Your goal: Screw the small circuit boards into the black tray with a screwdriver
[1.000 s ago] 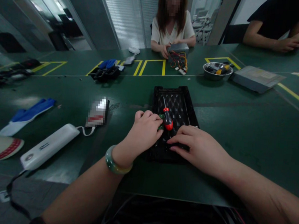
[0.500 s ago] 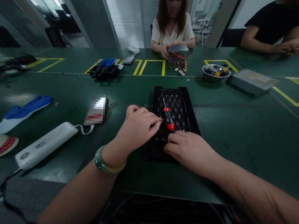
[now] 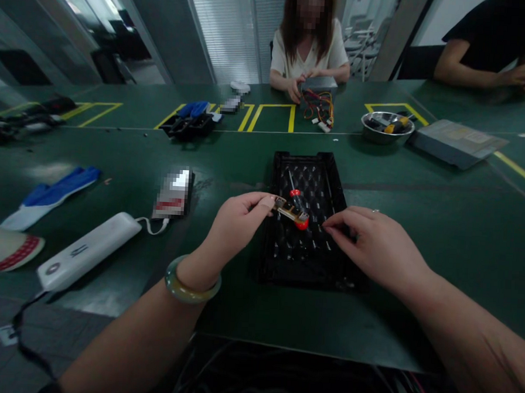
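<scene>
My left hand (image 3: 243,222) pinches one end of a small, narrow circuit board (image 3: 290,209), brownish with dark parts on it. It is held above a black plastic tray (image 3: 344,271) with a patterned bottom. Under the board, partly covered by it, a red and black screwdriver (image 3: 295,194) lies in the tray with its shaft pointing away from me. My right hand (image 3: 372,243) hovers over the tray's right side, thumb and fingertips together; whether anything tiny is between them cannot be seen.
On my left are a white power bank (image 3: 90,255) cabled to a phone (image 3: 174,195) and a blue-white glove (image 3: 54,194). Farther off stand a black tray (image 3: 187,128), a metal bowl (image 3: 386,132) of tools and a grey case (image 3: 459,145). A person opposite handles a wired metal box (image 3: 320,85).
The circuit board has come into plain view in my left hand, over the screwdriver. My right hand has moved right and up, from the tray's near part to its right side.
</scene>
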Demonstrator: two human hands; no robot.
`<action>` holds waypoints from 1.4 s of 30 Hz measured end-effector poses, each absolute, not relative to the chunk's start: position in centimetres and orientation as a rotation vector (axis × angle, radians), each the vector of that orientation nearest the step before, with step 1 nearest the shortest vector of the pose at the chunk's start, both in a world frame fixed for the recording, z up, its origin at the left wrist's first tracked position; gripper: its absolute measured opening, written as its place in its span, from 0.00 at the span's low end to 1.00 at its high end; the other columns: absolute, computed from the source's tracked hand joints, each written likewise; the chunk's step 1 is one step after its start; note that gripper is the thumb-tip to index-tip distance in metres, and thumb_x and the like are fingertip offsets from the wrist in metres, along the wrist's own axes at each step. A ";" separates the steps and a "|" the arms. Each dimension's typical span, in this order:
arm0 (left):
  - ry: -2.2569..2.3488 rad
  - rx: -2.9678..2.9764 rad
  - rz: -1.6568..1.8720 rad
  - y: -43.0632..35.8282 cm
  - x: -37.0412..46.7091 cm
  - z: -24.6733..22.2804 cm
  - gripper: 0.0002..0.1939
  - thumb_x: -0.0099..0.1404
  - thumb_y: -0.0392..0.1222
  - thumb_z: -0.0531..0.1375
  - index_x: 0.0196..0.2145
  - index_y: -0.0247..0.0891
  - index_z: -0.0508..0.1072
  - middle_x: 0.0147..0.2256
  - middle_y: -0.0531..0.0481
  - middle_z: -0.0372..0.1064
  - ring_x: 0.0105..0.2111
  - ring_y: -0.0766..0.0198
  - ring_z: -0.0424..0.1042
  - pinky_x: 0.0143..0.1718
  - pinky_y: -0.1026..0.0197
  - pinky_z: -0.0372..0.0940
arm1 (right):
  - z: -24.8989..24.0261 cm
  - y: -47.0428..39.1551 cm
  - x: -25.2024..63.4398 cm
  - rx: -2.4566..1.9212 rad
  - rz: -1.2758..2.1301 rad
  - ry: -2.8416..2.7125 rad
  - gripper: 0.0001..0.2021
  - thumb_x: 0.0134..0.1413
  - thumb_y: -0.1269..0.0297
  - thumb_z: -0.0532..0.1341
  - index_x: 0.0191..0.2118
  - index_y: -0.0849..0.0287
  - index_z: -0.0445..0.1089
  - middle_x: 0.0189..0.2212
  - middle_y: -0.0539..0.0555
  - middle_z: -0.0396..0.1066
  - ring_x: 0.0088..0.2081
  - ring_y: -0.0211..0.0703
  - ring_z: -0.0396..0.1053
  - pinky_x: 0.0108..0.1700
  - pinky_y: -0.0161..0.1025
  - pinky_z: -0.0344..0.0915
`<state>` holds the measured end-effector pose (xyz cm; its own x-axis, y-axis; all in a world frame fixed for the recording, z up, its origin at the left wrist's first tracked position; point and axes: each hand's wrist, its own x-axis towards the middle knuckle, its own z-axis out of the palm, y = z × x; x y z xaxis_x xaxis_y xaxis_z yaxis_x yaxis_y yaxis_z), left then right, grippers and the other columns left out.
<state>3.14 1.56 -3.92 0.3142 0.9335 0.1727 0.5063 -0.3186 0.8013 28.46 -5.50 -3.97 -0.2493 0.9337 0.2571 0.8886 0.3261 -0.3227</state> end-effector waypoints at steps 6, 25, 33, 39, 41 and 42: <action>1.173 1.680 0.812 1.0 3.6 -4.4 0.17 0.69 0.52 0.58 0.32 0.38 0.79 0.39 0.50 0.80 0.42 0.60 0.76 0.50 0.57 0.65 | -4.0 -5.6 28.1 -1.498 0.258 -2.057 0.11 0.66 0.62 0.59 0.51 0.53 0.72 0.43 0.50 0.73 0.42 0.40 0.71 0.46 0.41 0.65; 0.967 1.674 0.611 -0.5 4.3 -3.3 0.19 0.71 0.54 0.57 0.43 0.38 0.80 0.40 0.49 0.79 0.42 0.60 0.75 0.46 0.59 0.67 | -4.0 -6.8 26.8 -1.187 0.202 -2.264 0.10 0.64 0.60 0.64 0.49 0.53 0.69 0.38 0.47 0.75 0.38 0.39 0.70 0.43 0.41 0.61; 0.793 1.533 0.548 -1.3 4.7 -3.9 0.16 0.70 0.49 0.60 0.49 0.39 0.77 0.44 0.47 0.78 0.43 0.61 0.76 0.45 0.60 0.70 | -3.9 -7.0 26.8 -1.039 -0.068 -2.247 0.17 0.62 0.64 0.65 0.56 0.51 0.68 0.43 0.54 0.72 0.42 0.42 0.70 0.43 0.41 0.65; 0.737 1.449 0.524 -1.8 5.2 -4.4 0.21 0.71 0.45 0.59 0.60 0.41 0.67 0.40 0.48 0.76 0.37 0.64 0.76 0.39 0.62 0.70 | -3.5 -7.5 26.6 -0.846 -0.118 -2.324 0.09 0.59 0.69 0.66 0.45 0.54 0.74 0.40 0.52 0.75 0.39 0.40 0.71 0.40 0.40 0.66; 0.732 1.447 0.518 -1.8 5.2 -4.3 0.22 0.71 0.45 0.58 0.61 0.41 0.66 0.41 0.47 0.76 0.39 0.63 0.76 0.40 0.62 0.70 | -3.5 -7.6 26.5 -0.847 -0.087 -2.339 0.08 0.59 0.68 0.66 0.45 0.56 0.74 0.42 0.53 0.76 0.42 0.41 0.72 0.43 0.40 0.67; 0.730 1.442 0.521 -1.7 5.2 -4.2 0.22 0.72 0.45 0.58 0.61 0.41 0.65 0.41 0.47 0.76 0.40 0.63 0.76 0.41 0.61 0.70 | -3.5 -7.6 26.5 -0.847 -0.075 -2.343 0.08 0.59 0.68 0.66 0.45 0.56 0.74 0.43 0.53 0.76 0.43 0.41 0.73 0.43 0.41 0.68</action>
<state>5.17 -1.75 -4.16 0.6853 0.7161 -0.1329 0.1071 0.0813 0.9909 26.46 -7.58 -3.54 -0.5890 0.5558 0.5866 0.5920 0.7909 -0.1550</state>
